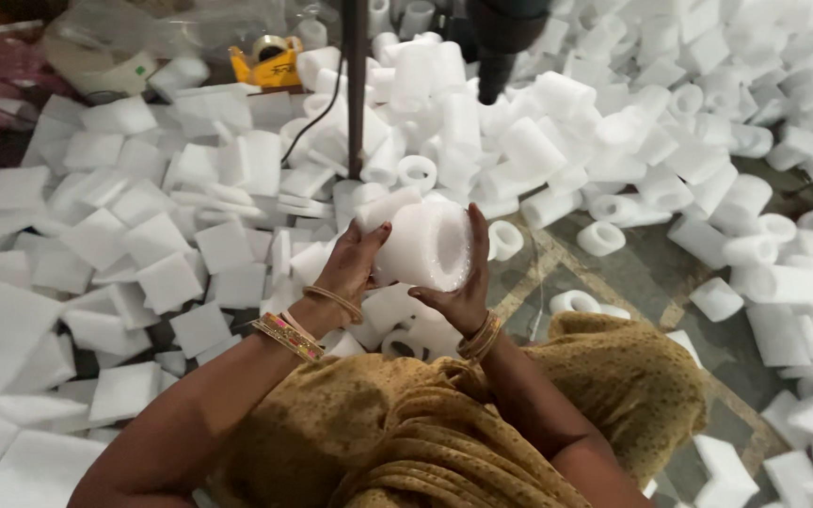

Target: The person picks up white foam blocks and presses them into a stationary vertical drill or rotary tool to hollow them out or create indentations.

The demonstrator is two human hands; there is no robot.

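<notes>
Hands at work: the left hand (350, 268) and right hand (463, 282) clasp a white foam roll (425, 246) above the floor (642, 277); light, springy foam could uncurl or slip among loose foam sheets (171, 277).

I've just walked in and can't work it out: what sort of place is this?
Probably a small foam-packaging workshop: flat white foam squares cover the floor, rolled white foam tubes are heaped behind, and both hands hold a white foam roll.
</notes>
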